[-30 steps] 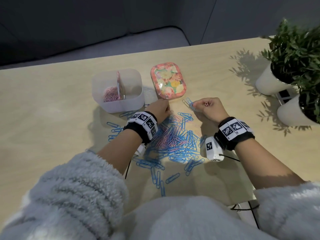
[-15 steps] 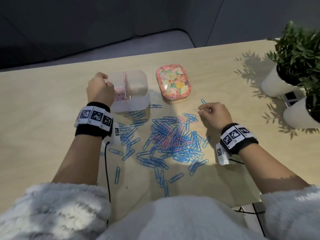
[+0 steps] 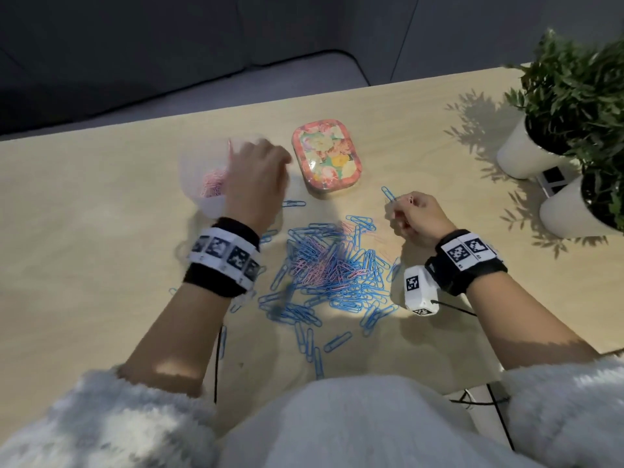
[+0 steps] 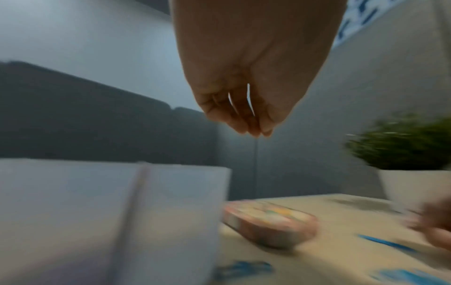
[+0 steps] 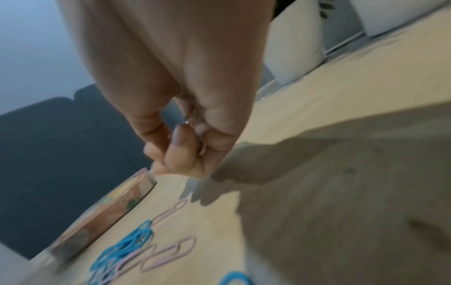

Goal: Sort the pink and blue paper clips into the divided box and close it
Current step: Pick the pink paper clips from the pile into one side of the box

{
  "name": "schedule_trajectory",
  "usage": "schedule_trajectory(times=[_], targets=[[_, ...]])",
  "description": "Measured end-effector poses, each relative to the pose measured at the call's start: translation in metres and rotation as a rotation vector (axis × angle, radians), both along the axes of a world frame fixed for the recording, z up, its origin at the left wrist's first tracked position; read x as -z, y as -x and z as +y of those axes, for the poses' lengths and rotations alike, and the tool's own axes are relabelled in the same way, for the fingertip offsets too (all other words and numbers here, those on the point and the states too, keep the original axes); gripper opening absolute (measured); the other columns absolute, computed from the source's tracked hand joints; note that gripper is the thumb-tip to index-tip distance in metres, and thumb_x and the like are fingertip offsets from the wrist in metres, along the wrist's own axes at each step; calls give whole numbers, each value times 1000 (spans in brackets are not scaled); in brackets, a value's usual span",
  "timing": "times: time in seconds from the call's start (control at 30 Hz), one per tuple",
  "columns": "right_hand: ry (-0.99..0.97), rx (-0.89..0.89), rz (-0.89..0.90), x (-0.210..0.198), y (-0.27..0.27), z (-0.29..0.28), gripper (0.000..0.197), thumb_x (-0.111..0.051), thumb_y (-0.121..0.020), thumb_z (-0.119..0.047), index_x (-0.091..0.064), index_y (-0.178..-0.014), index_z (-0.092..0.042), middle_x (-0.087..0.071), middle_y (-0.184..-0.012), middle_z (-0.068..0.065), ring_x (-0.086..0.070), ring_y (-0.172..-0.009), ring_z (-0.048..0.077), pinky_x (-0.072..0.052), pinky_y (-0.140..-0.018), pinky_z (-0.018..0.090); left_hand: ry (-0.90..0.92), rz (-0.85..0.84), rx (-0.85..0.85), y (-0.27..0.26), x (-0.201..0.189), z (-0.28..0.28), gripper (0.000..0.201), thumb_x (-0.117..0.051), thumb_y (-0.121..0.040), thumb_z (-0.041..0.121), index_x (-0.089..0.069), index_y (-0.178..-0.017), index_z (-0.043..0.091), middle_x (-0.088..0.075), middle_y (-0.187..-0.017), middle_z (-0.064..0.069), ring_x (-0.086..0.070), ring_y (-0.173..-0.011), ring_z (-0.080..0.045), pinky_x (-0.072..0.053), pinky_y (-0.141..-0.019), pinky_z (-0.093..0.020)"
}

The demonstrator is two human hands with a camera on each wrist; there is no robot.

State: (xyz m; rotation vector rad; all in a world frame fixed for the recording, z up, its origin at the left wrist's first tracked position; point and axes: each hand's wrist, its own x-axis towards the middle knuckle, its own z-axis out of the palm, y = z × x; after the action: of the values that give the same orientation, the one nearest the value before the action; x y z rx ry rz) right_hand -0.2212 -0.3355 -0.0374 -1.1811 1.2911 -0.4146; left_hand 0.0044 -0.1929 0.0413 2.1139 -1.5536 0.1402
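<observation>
The translucent divided box (image 3: 199, 201) stands at the back left, with pink clips (image 3: 212, 184) in its left compartment. My left hand (image 3: 260, 170) hovers blurred over the box's right half and hides it. In the left wrist view its fingers (image 4: 253, 127) hang down together and hold nothing. The floral lid (image 3: 326, 158) lies flat to the right of the box. A mixed pile of blue and pink clips (image 3: 331, 265) covers the table's middle. My right hand (image 3: 405, 206) is behind the pile's right side, fingers curled round a few pink clips (image 3: 410, 198).
Two white plant pots (image 3: 526, 153) (image 3: 570, 211) stand at the right edge. Loose blue clips (image 3: 309, 339) trail toward the near table edge. A black cable (image 3: 217, 363) runs under my left forearm. Bare wood (image 3: 84, 248) lies left of the box.
My left hand has swung right from the box's left compartment to above its right half. The right hand stays almost in place, still gripping pink clips.
</observation>
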Motion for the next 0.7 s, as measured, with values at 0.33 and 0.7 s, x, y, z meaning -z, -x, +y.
schedule_trajectory(times=[0.33, 0.7], targets=[[100, -133, 93, 2, 5, 7, 18, -64, -78, -3, -55, -65, -11, -50, -42, 0, -38, -31, 10, -29, -39, 16, -638, 201, 312, 74, 61, -49, 24, -47, -90, 5, -62, -108, 10, -56, -115, -11, -50, -114, -26, -43, -92, -38], [332, -509, 541, -2, -2, 6, 24, -61, -77, -12, -53, -55, -19, -64, -67, 8, -60, -73, 27, -49, -76, 34, -514, 184, 320, 59, 73, -27, 19, -51, -90, 7, -60, -106, 3, -53, -113, -15, -56, -99, -30, -40, -79, -34]])
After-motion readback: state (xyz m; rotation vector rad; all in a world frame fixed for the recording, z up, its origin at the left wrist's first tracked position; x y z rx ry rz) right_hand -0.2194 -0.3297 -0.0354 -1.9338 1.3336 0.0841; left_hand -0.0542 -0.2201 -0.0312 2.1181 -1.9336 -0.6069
